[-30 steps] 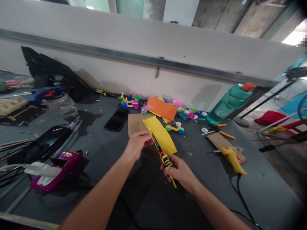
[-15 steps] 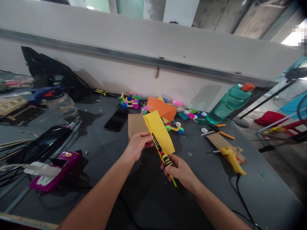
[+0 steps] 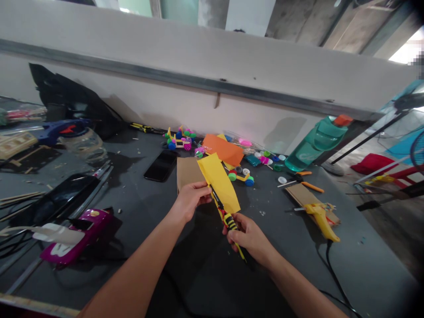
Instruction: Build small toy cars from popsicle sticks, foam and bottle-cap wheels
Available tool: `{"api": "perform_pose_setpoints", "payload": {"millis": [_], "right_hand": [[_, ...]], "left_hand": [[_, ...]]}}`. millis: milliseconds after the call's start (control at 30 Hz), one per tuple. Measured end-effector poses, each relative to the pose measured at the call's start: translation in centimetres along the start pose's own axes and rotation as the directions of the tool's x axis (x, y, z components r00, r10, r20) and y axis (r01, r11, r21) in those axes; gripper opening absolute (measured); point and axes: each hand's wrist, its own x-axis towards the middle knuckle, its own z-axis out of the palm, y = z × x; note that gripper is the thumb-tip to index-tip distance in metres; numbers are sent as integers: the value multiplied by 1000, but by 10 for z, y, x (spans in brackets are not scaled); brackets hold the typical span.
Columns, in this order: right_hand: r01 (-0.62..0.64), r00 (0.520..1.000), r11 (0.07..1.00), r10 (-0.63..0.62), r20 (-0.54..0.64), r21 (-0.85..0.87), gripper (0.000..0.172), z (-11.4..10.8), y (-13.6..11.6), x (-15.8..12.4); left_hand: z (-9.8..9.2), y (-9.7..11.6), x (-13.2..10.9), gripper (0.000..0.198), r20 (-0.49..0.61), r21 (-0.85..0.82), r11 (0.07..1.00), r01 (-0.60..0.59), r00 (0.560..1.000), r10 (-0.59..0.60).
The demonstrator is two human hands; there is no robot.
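My left hand (image 3: 189,199) pinches the left edge of a yellow paper sheet (image 3: 221,182) held up over the dark table (image 3: 142,207). My right hand (image 3: 249,237) grips the yellow-and-black handles of scissors (image 3: 228,218), whose blades bite into the paper's lower edge. A brown cardboard piece (image 3: 187,172) lies flat just behind my left hand.
A black phone (image 3: 161,165) lies behind the cardboard. Orange paper (image 3: 223,149), small wheeled toy cars (image 3: 179,140) and bottle caps sit by the wall. A teal bottle (image 3: 314,144) leans at right, a yellow glue gun (image 3: 322,219) and pliers near it. A magenta device (image 3: 79,236) lies left.
The yellow paper has shifted slightly toward me and the scissors have moved a little further along it. Both hands keep their hold.
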Motion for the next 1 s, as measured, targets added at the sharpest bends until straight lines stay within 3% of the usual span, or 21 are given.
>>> {"api": "perform_pose_setpoints", "payload": {"millis": [133,267,400,467,533,600,667,733,800,900,1000], "right_hand": [[-28,999,998,27,19,59,27,0,0,-2],[-30,997,991,21,69,133,29,-2,2,-5],[-27,991,983,2,137,180,33,-6,2,-7],[12,993,996,-23,115,92,35,-12,-3,-10],[81,996,980,-84,-7,-184,39,-22,-11,-13],[70,974,817,-181,-140,-573,45,-37,-18,-16],[-24,951,545,-245,-186,-838,52,-54,-21,-16],[-114,945,324,-255,-203,-939,57,-70,-18,-15],[-189,944,201,-234,-234,-961,61,-84,-11,-12],[-197,948,167,-217,-231,-966,62,-96,-5,-9],[-96,948,322,-259,-185,-942,68,-92,-15,-7]], "left_hand": [[-3,2,1,19,-4,-6,1000,-5,1000,5],[-8,7,2,5,-114,-19,999,-41,993,39],[-12,9,5,6,-163,-50,998,-34,986,25],[-13,10,6,6,-166,-73,997,-38,986,25],[-15,10,8,8,-197,-126,990,-70,979,44],[-16,10,9,10,-239,-188,975,-118,968,71],[-17,10,10,10,-266,-219,964,-149,960,88],[-18,9,10,7,-263,-221,964,-148,961,87],[-17,9,9,6,-235,-216,969,-122,969,69],[-14,9,6,7,-151,-184,982,-49,988,21],[-11,9,2,5,-47,-138,990,35,998,-42]]}}
